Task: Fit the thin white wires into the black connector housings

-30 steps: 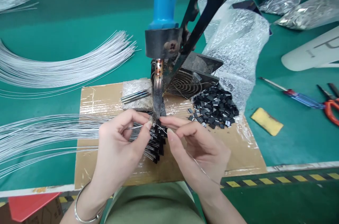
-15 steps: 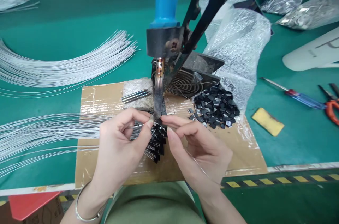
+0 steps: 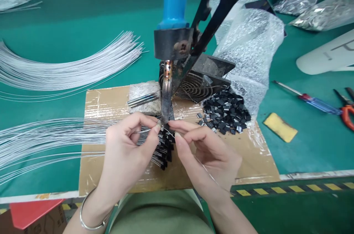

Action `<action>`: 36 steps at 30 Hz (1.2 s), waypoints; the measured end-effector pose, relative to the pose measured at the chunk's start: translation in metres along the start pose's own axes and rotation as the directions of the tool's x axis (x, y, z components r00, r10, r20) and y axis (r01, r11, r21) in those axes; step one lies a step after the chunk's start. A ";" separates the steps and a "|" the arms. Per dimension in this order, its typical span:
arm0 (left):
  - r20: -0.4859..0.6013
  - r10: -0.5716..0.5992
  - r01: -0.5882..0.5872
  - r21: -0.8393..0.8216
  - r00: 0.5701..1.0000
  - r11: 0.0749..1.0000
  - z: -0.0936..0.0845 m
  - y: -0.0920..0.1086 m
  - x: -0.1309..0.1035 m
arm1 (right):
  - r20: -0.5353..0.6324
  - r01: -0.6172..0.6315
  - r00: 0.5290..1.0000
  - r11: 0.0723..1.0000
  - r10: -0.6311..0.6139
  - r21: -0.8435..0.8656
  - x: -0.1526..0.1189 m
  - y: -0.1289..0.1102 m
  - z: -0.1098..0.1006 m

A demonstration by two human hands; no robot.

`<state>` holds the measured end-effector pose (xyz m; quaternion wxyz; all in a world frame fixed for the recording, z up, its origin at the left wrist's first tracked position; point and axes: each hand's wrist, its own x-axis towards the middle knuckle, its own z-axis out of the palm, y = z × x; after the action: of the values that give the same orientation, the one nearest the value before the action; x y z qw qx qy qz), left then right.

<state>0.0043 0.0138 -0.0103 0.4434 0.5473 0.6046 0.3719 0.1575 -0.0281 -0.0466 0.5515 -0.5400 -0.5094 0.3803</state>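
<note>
Below the tip of a blue-handled soldering iron (image 3: pixel 166 97), my left hand (image 3: pixel 132 149) pinches a thin wire (image 3: pixel 142 131) between thumb and forefinger. My right hand (image 3: pixel 206 156) pinches a strand of solder wire (image 3: pixel 206 170), which trails back across the palm; its front end reaches the iron's tip. The small part at the tip is mostly hidden by my fingers. Under my hands lies a bundle of wires with black ends (image 3: pixel 165 149), spread to the left over a cardboard sheet (image 3: pixel 249 160).
A black stand arm (image 3: pixel 210 24) holds the iron above a round-grilled fan (image 3: pixel 196 84). Black small parts (image 3: pixel 228 110) are heaped to the right, near a yellow sponge (image 3: pixel 280 126), a screwdriver (image 3: pixel 318 103) and orange-handled pliers (image 3: pixel 347 114). White wires (image 3: pixel 83 72) lie at the left.
Hardly anything differs. Both hands stay in place at the iron's tip, and the whole view has shifted very slightly.
</note>
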 end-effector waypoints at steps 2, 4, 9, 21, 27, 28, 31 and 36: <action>0.008 -0.004 0.004 -0.008 1.000 1.000 0.000 0.000 0.000 | 0.010 -0.002 1.000 1.000 0.002 0.000 0.000 0.000 0.000; 0.008 -0.015 0.015 -0.017 1.000 1.000 0.000 0.000 0.001 | 0.009 -0.001 1.000 1.000 0.001 0.002 0.000 0.001 0.001; 0.000 -0.012 0.012 -0.024 1.000 1.000 0.000 0.001 0.001 | 0.005 -0.001 1.000 1.000 0.001 -0.004 0.001 0.000 0.001; -0.004 -0.005 0.005 -0.006 1.000 1.000 0.000 0.002 0.000 | -0.013 0.008 1.000 1.000 -0.008 -0.005 0.000 -0.001 0.001; 0.000 -0.012 0.012 0.002 1.000 1.000 0.000 0.003 0.001 | -0.009 0.008 1.000 1.000 -0.008 0.008 0.000 -0.002 0.001; 0.000 -0.010 0.010 0.001 1.000 1.000 0.000 0.003 0.001 | -0.010 0.004 1.000 1.000 -0.004 0.006 0.001 -0.002 0.001; 0.011 -0.008 0.008 -0.002 1.000 1.000 0.001 0.000 0.001 | -0.005 -0.005 1.000 1.000 0.005 -0.005 0.001 -0.001 0.001; 0.020 -0.026 0.025 0.003 0.999 1.000 0.001 -0.005 0.001 | 0.002 0.006 1.000 1.000 -0.006 -0.002 0.001 0.002 0.000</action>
<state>0.0033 0.0140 -0.0148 0.4532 0.5438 0.6078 0.3599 0.1576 -0.0274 -0.0480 0.5516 -0.5387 -0.5120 0.3787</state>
